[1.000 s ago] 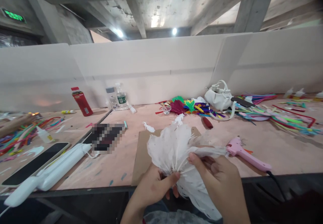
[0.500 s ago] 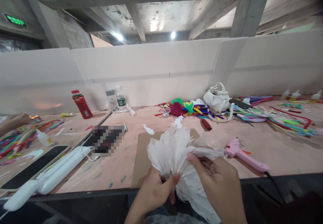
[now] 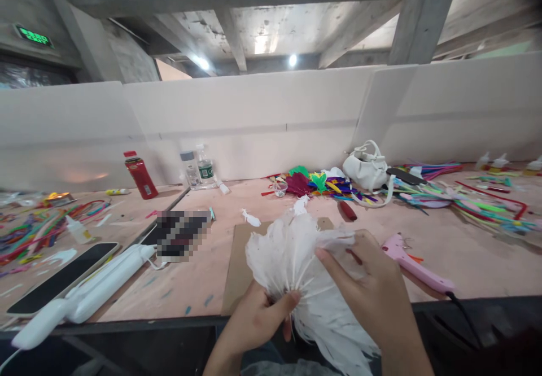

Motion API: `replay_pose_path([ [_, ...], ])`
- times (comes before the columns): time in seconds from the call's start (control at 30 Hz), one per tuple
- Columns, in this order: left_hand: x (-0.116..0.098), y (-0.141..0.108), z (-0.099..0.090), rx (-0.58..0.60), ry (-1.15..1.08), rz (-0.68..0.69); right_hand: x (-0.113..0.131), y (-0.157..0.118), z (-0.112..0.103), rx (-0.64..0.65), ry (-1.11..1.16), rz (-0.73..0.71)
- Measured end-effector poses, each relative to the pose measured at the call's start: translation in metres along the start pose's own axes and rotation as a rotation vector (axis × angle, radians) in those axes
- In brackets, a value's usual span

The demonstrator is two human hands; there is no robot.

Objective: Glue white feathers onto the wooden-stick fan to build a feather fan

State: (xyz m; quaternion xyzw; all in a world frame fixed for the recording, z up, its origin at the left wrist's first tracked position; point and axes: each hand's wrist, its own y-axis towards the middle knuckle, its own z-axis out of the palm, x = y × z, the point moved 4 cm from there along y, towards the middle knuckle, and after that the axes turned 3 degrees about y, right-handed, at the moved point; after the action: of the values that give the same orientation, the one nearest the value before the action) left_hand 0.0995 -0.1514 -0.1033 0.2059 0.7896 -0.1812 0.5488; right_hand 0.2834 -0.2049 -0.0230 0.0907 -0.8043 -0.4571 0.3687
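Observation:
A fan of white feathers point(image 3: 283, 246), its quills gathered at one point, is held over the table's front edge. My left hand point(image 3: 260, 314) pinches the gathered quill ends between thumb and fingers. On the fan's right side, my right hand point(image 3: 366, 280) has its thumb and fingers on the outer feathers, gripping them near the edge. Behind the fan lies a brown cardboard sheet point(image 3: 237, 269), partly covered by it. A pink hot glue gun point(image 3: 417, 266) rests just right of my right hand.
Colourful feathers point(image 3: 313, 183), a white handbag point(image 3: 366, 167) and pipe cleaners point(image 3: 478, 209) lie at the back and right. Bottles point(image 3: 205, 168) stand at the back left. A phone point(image 3: 63, 279) and a white elongated device point(image 3: 108, 280) lie at left; a red-handled object point(image 3: 347, 211) lies behind the fan.
My right hand has shifted right and spread the right-hand feathers outward. My left hand keeps its pinch. The hand at the far left edge is no longer in view.

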Motion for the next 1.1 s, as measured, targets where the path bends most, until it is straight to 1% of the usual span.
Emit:
replay_pose_path([
  [0.1, 0.002, 0.001, -0.001, 0.002, -0.036, -0.032, -0.003, 0.017, -0.005, -0.021, -0.006, 0.003],
  [0.2, 0.004, 0.002, -0.002, -0.006, -0.078, -0.062, -0.009, 0.033, -0.005, -0.006, 0.066, -0.029],
  [0.27, 0.005, 0.003, -0.002, -0.016, -0.117, -0.062, -0.015, 0.042, -0.005, 0.026, 0.134, -0.005],
  [0.4, 0.005, 0.004, -0.003, -0.039, -0.197, -0.074, -0.02, 0.055, -0.002, 0.118, 0.242, 0.093],
  [0.6, 0.004, 0.005, -0.003, -0.034, -0.202, -0.064, -0.017, 0.069, 0.003, 0.209, 0.381, 0.051],
  [0.67, 0.004, 0.005, -0.003, -0.037, -0.197, -0.073, -0.019, 0.072, 0.004, 0.216, 0.38, 0.04],
  [0.83, 0.006, 0.006, -0.002, -0.052, -0.239, -0.047, -0.024, 0.075, 0.009, 0.215, 0.333, 0.079],
  [0.93, 0.012, 0.007, -0.003, -0.09, -0.267, -0.049, -0.023, 0.076, 0.007, 0.211, 0.309, 0.106],
  [1.0, 0.016, 0.008, -0.004, -0.138, -0.301, -0.056, -0.018, 0.073, 0.0, 0.181, 0.273, 0.119],
  [1.03, 0.018, 0.009, -0.004, -0.158, -0.328, -0.055, -0.014, 0.07, -0.007, 0.146, 0.236, 0.112],
  [1.1, 0.019, 0.01, -0.004, -0.19, -0.371, -0.04, -0.004, 0.056, -0.026, 0.029, 0.142, 0.08],
])
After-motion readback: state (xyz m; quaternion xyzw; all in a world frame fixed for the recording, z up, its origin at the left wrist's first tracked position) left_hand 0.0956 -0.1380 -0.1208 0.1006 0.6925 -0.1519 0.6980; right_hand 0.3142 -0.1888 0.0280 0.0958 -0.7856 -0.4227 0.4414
